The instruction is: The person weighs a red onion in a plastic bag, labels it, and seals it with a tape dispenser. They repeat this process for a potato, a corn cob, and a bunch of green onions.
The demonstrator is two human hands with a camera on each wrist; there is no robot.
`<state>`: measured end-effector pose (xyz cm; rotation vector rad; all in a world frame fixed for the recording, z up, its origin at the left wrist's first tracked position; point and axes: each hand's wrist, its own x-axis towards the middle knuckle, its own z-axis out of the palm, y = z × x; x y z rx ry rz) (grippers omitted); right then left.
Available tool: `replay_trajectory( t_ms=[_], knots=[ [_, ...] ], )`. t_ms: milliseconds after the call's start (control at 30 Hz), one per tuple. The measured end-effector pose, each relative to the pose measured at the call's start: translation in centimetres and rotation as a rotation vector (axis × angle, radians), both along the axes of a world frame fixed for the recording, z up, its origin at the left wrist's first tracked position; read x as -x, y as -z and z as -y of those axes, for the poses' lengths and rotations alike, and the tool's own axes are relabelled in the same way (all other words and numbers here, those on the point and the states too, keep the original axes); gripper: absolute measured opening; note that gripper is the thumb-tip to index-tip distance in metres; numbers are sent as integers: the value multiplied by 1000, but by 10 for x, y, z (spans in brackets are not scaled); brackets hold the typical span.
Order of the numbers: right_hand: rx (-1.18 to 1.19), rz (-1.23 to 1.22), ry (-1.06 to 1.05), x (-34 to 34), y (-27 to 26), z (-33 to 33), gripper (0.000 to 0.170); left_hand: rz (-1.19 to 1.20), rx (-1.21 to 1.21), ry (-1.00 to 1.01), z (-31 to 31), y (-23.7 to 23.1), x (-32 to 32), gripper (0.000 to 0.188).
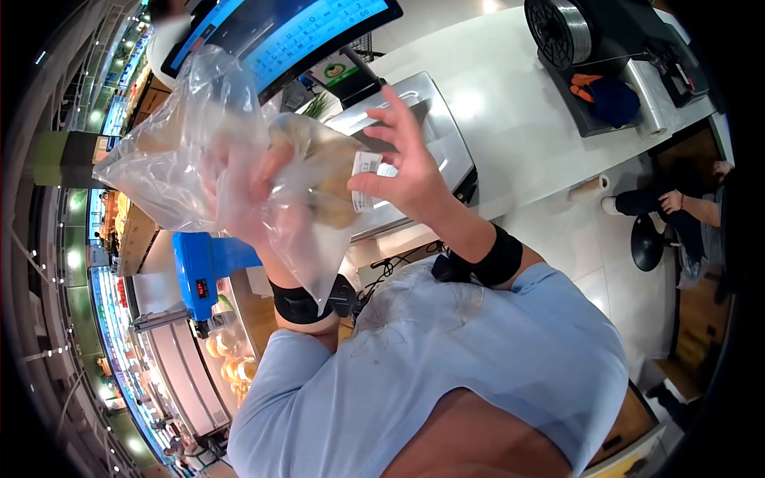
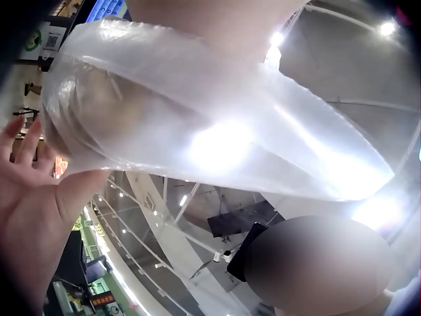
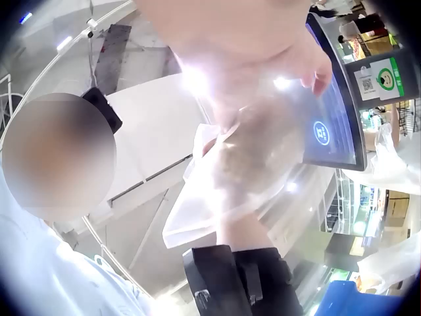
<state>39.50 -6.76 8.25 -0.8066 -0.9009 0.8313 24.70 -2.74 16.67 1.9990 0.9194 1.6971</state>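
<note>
In the head view a clear plastic bag (image 1: 199, 103) with blurred yellowish-brown contents (image 1: 331, 179) is held up before the body. My left hand (image 1: 247, 187) grips the bag, its curled fingers partly veiled by the film. A white printed label (image 1: 366, 169) sits at the bag's right side. At that label is the thumb of my right hand (image 1: 406, 175), while the other fingers spread upward and away. Seen from the left wrist, the bag (image 2: 164, 112) is stretched wide beside the right hand (image 2: 33, 204). What the contents are, I cannot tell.
A touchscreen (image 1: 295, 40) stands behind the bag, above a metal weighing tray (image 1: 446, 135) on a white counter (image 1: 494, 88). A blue device (image 1: 191, 271) with a red display is at lower left. Far right are a film roll (image 1: 570, 36) and a seated person (image 1: 677, 203).
</note>
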Motion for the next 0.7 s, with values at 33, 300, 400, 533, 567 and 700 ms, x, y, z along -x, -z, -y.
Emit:
replay_trajectory(
  t_ms=[33,300,400,533,567,700],
  knots=[
    [5,-86,-199,-1,3,-1,63,149,139,174,1,1,4,26],
    [131,-166,-759,-8,22,-17,43,113,489,379,15,12,33,16],
    [-142,133,-837,-1,6,-13,54,-128,504,87,23,10,39,26],
    [-380,439,-807,23,-27,10,61,-573,134,108,44,-24,20,28],
    [-388,685,-739,34,-29,9,59,-1042,-263,-28,44,-35,17,27],
    [-247,130,-1351,82,-12,-7,32,-1223,1031,-171,46,-81,31,22]
  ],
)
